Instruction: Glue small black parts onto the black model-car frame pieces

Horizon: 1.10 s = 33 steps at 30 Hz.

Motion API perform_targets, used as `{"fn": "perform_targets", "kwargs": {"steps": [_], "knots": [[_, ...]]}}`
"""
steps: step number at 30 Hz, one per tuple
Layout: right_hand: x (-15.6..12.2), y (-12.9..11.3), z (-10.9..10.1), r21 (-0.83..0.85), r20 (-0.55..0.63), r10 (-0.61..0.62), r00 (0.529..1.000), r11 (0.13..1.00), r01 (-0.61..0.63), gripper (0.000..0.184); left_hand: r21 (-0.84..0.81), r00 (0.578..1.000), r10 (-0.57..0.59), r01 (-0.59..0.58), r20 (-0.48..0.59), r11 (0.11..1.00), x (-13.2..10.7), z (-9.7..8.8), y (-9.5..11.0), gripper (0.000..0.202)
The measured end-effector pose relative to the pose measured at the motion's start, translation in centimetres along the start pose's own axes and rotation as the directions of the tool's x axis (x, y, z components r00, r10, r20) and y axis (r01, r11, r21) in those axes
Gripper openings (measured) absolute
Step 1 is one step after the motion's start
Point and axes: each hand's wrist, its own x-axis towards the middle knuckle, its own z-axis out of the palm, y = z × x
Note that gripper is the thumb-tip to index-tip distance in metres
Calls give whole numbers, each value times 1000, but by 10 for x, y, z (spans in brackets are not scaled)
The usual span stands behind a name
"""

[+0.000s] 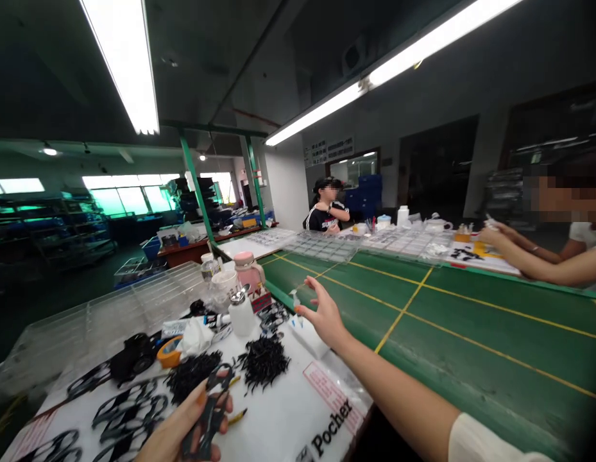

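Workbench as seen from the head camera, clock hours read with twelve at the top of the view. The left hand [194, 414], at seven o'clock from the centre, was closed partway, its fingers and thumb wrapped around a dark grey part [212, 410] with openings through it; this part stood tilted above the white bench top [278, 420]. The right hand [324, 314], at about two o'clock from the left, was stretched out with thumb and forefinger parted by a visible gap. A small clear piece [296, 298] lay at its ten o'clock, just beside the thumb; contact between the two could not be told.

Of two heaps of slender black pieces, the nearer heap [194, 374] lay at eleven o'clock from the left hand and the other heap [263, 362] at about two. More dark frames [129, 407] were spread at nine o'clock. Beyond the heaps stood a white bottle [242, 317] with a metal top, at the right hand's nine o'clock, and a pink mug [248, 273] at its ten. An orange tape roll [169, 353] sat beside a crumpled white tissue [196, 338]. A green surface [451, 327] ruled with yellow lines extended at three o'clock from the right hand. One co-worker [321, 219] sat at twelve o'clock, and the forearms of a second co-worker [543, 260] appeared between two and three.
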Motion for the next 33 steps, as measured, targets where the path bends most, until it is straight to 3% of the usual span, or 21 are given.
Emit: {"fn": "perform_targets", "kwargs": {"steps": [6, 9, 12, 17, 20, 22, 25, 28, 31, 33], "knots": [[-7, 30, 33, -14, 245, 77, 966, 997, -75, 37, 130, 977, 17, -45, 211, 990, -13, 5, -5, 64], [-8, 42, 36, -52, 223, 107, 969, 994, -98, 46, 163, 979, 19, -53, 202, 985, -13, -1, 0, 53], [-7, 49, 35, -67, 194, 131, 972, 990, -120, 37, 151, 976, 25, -59, 219, 987, -14, -4, 1, 49], [-12, 47, 34, -17, 36, 68, 997, 998, -68, 35, 183, 926, -33, -39, 376, 982, -14, 0, -3, 58], [-14, 32, 34, 57, -109, -38, 993, 997, 45, 32, 181, 906, -81, 5, 415, 984, -12, 2, -5, 71], [-12, 14, 36, 144, -107, -64, 992, 986, 80, 30, 179, 902, -109, 36, 418, 983, -10, 1, -7, 78], [-11, -25, 48, 401, 117, -53, 992, 916, 2, 40, 188, 894, -127, 49, 430, 981, -7, -1, -9, 75], [-21, -69, 68, 573, 308, -119, 944, 815, -84, 22, 215, 897, -112, 19, 428, 976, -2, -1, -12, 63], [-43, -100, 86, 730, 298, -151, 943, 672, -123, 10, 254, 905, -103, -6, 414, 967, 2, 1, -17, 55], [-58, -108, 90, 775, 348, -128, 929, 597, -208, 24, 269, 906, -100, -16, 411, 963, 3, 4, -20, 52]]}}
